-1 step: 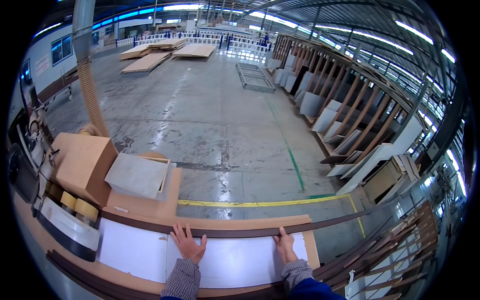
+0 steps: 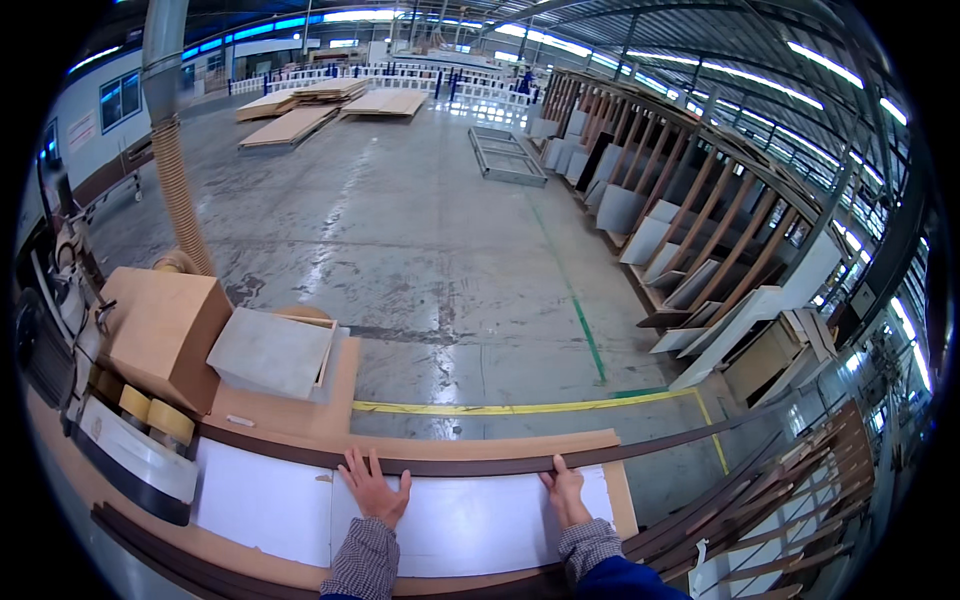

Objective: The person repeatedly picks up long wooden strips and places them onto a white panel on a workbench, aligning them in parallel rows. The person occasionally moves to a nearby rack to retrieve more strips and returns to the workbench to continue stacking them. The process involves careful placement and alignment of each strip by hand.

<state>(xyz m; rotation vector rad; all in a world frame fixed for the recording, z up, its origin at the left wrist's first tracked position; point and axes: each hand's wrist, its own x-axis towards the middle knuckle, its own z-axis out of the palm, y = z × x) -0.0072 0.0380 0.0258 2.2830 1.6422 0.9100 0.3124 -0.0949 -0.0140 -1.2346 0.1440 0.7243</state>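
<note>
A long dark brown strip (image 2: pixel 440 467) lies along the far side of the workbench and runs out past its right end. My left hand (image 2: pixel 374 492) rests open, fingers spread, with its fingertips on the strip. Further right, my right hand (image 2: pixel 567 494) is closed at the strip's near edge, one finger reaching over the top. Beneath both hands is a white sheet surface (image 2: pixel 460 525) on the tan bench board (image 2: pixel 625 500). The strip's left end reaches toward a machine with yellow rollers (image 2: pixel 170 420).
A brown box-shaped cover (image 2: pixel 165 325) and a grey box (image 2: pixel 270 350) stand on the bench's left. More dark strips (image 2: pixel 790 490) lie on a rack to the right. Beyond are a rack of upright panels (image 2: pixel 690 230), a metal frame (image 2: pixel 507 157) and stacked boards (image 2: pixel 300 115).
</note>
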